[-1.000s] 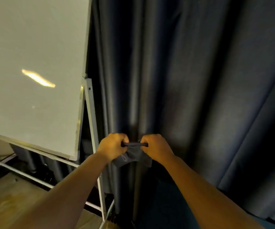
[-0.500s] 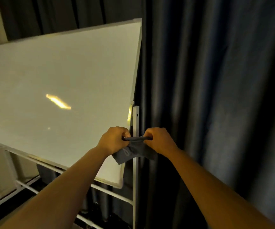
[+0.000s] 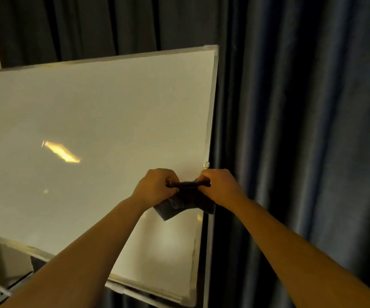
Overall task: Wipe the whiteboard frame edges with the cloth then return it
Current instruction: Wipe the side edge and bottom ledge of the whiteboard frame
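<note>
A tilted whiteboard (image 3: 104, 121) with a pale metal frame fills the left and middle of the head view; its right frame edge (image 3: 211, 112) runs down from the top right corner. A dark grey cloth (image 3: 186, 201) is stretched between both hands in front of the board's right edge, its lower part hanging folded. My left hand (image 3: 157, 185) grips the cloth's left end. My right hand (image 3: 218, 185) grips its right end, level with a small clip on the frame.
Dark blue curtains (image 3: 301, 130) hang behind and to the right of the board. The stand's white upright (image 3: 208, 263) and lower bars (image 3: 1, 292) show under the board. A warm light reflection (image 3: 61, 152) glows on the board's surface.
The view has swung up and left, so the whole right edge and top corner of the board now show. Both hands kept hold of the cloth and now sit in front of the board's right edge.
</note>
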